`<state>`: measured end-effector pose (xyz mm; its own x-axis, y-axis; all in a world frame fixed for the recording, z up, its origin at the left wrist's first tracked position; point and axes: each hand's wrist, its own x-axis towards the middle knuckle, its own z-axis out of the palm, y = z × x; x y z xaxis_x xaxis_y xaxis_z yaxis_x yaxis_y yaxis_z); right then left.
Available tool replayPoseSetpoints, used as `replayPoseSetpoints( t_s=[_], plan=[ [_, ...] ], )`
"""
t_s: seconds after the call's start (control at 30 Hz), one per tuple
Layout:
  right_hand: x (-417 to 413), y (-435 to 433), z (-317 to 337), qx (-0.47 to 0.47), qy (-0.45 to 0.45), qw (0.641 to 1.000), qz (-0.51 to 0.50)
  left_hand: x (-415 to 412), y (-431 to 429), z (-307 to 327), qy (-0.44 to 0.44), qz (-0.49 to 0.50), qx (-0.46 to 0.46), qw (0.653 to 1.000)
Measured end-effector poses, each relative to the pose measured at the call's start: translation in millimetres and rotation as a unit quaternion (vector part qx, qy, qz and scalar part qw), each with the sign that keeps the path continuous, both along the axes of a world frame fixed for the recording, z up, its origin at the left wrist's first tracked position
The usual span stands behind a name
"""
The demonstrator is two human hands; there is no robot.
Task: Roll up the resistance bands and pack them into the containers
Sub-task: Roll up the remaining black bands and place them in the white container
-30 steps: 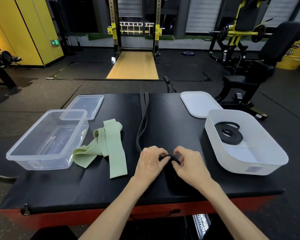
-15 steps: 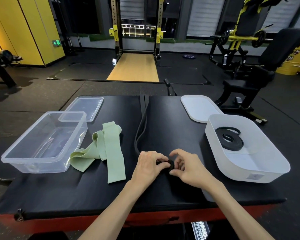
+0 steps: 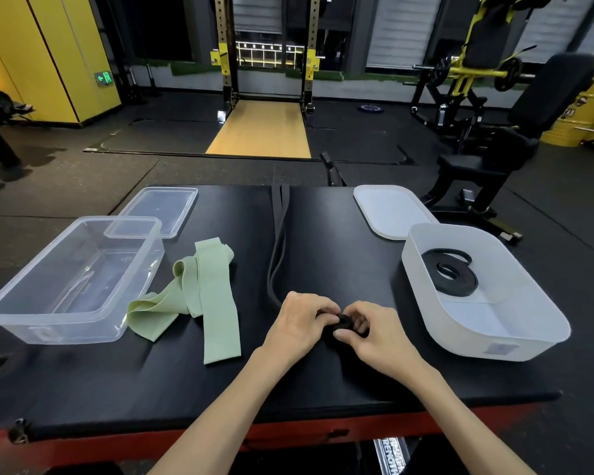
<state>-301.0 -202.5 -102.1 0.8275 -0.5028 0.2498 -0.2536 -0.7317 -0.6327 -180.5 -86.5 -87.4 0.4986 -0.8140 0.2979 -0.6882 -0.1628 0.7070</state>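
Note:
A long black resistance band (image 3: 277, 248) runs down the middle of the black padded table (image 3: 323, 378) toward me. Its near end is wound into a small tight roll (image 3: 341, 324). My left hand (image 3: 299, 323) and my right hand (image 3: 374, 334) pinch that roll between fingers and thumbs. A light green band (image 3: 206, 303) lies loosely folded to the left. A rolled black band (image 3: 450, 272) lies inside the white container (image 3: 515, 341) on the right. The clear container (image 3: 42, 320) on the left holds nothing.
A clear lid (image 3: 158, 210) lies behind the clear container and a white lid (image 3: 388, 210) behind the white one. Beyond the table are a squat rack, a black bench and yellow gym machines. The table's red front edge is close to me.
The roll between my fingers has grown a little as more of the black band was wound in. Both hands stay at the same spot near the table's front.

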Motion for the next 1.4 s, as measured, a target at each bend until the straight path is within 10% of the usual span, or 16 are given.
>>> replayPoseSetpoints(
  t_s=[0.53, 1.03, 1.4],
  plan=[
    [13.7, 5.8, -15.4, -0.006, -0.073, 0.995, -0.067, 21.2, -0.4, -15.5, -0.083, -0.029, 0.061, 0.994],
    [7.0, -14.2, 5.7, 0.015, 0.011, 0.996, 0.091, 22.2, -1.4, -22.8, -0.086, -0.055, -0.001, 0.995],
    [17.1, 8.6, -10.9, -0.034, -0.075, 0.994, -0.069, 54.9, 23.1, -18.2, -0.208, -0.034, 0.066, 0.975]
  ],
)
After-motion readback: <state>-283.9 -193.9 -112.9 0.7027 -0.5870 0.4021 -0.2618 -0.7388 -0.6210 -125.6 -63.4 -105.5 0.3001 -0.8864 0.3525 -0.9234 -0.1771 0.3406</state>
